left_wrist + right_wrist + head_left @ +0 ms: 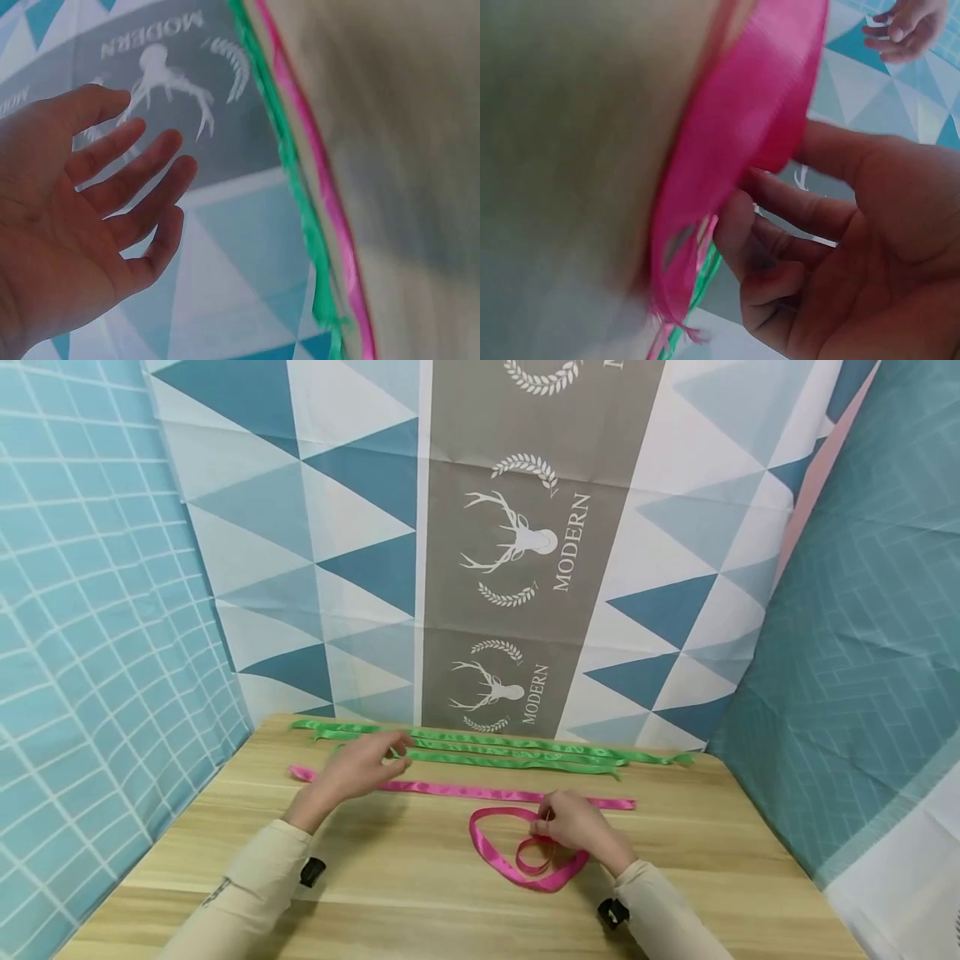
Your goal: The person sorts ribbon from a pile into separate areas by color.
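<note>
My right hand (577, 825) pinches a curled pink ribbon (491, 853) between thumb and fingertips, at the right of the table. This ribbon forms a wide loop with a smaller curl inside. In the right wrist view the satin ribbon (720, 135) runs up past the fingertips, and a frayed end hangs below. Raised over the left part of the table, my left hand (363, 767) has relaxed, slightly bent fingers and holds nothing. Behind and beneath it lies a straight pink ribbon (465, 791), partly hidden by that hand.
Several green ribbons (517, 753) lie stretched side by side along the back of the wooden table (405, 877). A patterned cloth wall (367, 568) rises behind, with a tiled blue sheet (82, 610) on the left and a teal sheet (862, 635) on the right.
</note>
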Motion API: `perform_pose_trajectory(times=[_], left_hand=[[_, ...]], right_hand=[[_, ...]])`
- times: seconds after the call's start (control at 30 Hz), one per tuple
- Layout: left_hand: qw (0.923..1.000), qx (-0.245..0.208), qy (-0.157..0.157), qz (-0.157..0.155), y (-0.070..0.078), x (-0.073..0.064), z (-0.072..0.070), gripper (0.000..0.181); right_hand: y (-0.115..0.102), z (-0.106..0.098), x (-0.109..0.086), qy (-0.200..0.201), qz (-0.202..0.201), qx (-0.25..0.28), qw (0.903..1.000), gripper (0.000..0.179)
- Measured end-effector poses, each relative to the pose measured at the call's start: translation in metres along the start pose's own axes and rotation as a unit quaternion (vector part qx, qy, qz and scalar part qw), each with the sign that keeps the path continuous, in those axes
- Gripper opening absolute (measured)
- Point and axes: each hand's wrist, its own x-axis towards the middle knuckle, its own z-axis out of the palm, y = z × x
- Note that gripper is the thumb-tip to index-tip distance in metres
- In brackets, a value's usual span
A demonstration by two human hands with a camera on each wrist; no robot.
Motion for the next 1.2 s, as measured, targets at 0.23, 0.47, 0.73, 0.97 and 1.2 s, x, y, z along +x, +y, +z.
perform_pose_trajectory(times=[0.23,0.47,0.73,0.97,1.2], left_hand=[[0.9979,-0.023,-0.048,0.035,0.019,0.003,0.029,0.021],[0.9911,-0.074,-0.092,0.061,0.048,0.003,0.051,0.033],[0.9818,-0.1,-0.118,0.111,0.082,-0.004,0.081,0.049],[0.9786,-0.157,-0.087,0.101,0.088,-0.003,0.081,0.012],[0.9651,-0.224,-0.04,0.131,0.094,0.001,0.063,0.021]], right_hand=[[-0.002,-0.001,-0.003,0.0,-0.031,0.025,0.9992,0.018],[-0.022,-0.02,-0.011,-0.003,-0.065,0.048,0.9968,0.021],[-0.051,-0.039,-0.025,-0.004,-0.102,0.092,0.9905,0.015],[-0.06,-0.056,-0.032,0.023,-0.099,0.076,0.9919,0.011],[-0.058,-0.07,-0.037,0.058,-0.099,0.06,0.9916,0.009]])
